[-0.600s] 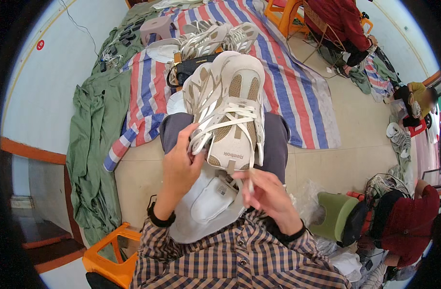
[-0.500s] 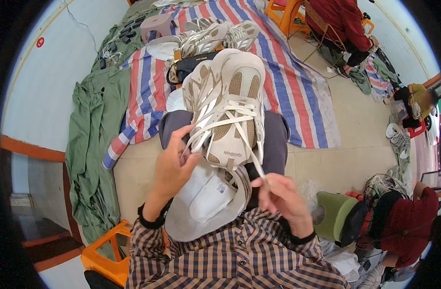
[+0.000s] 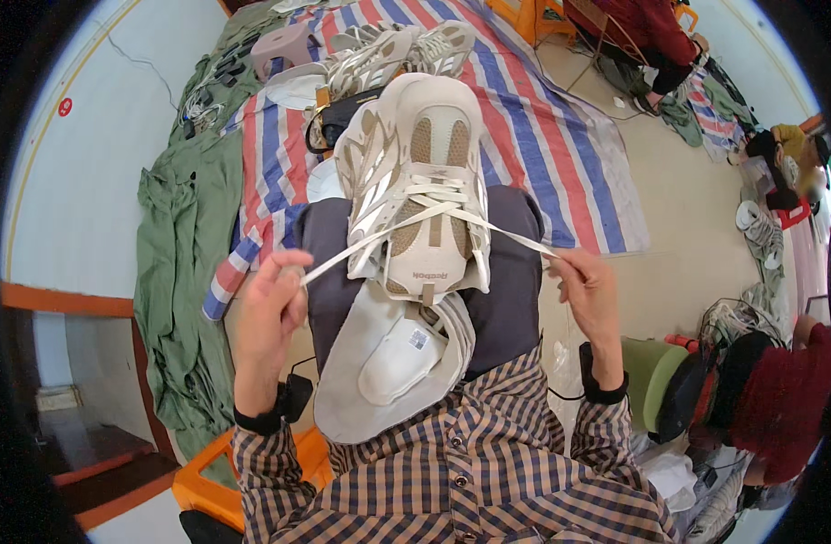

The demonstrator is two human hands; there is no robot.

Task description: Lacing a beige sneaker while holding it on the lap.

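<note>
A cream and tan sneaker upper [image 3: 434, 195] rests across my lap, toe pointing away, with other similar uppers partly hidden beneath and beside it. Its flat cream shoelace [image 3: 368, 241] is threaded through the upper eyelets, and both ends stretch out tight to either side. My left hand [image 3: 272, 304] pinches one end; my right hand [image 3: 586, 288] pinches the other, both well clear of the shoe. Nearer to me, an upper with a flared grey-white edge [image 3: 343, 399] shows a white inner sole [image 3: 402, 363].
Beyond my knees lie several more sneaker uppers [image 3: 370, 68] and a dark bag [image 3: 347, 120] on a striped sheet [image 3: 561, 154]. A pinkish stool [image 3: 284, 47] stands there. An orange stool [image 3: 202, 471] is by my left side. Other people sit at the right.
Both hands have moved apart, drawing the shoelace ends out sideways. My left hand has left the shoe's edge, and the loose lace loops are now straight and taut.
</note>
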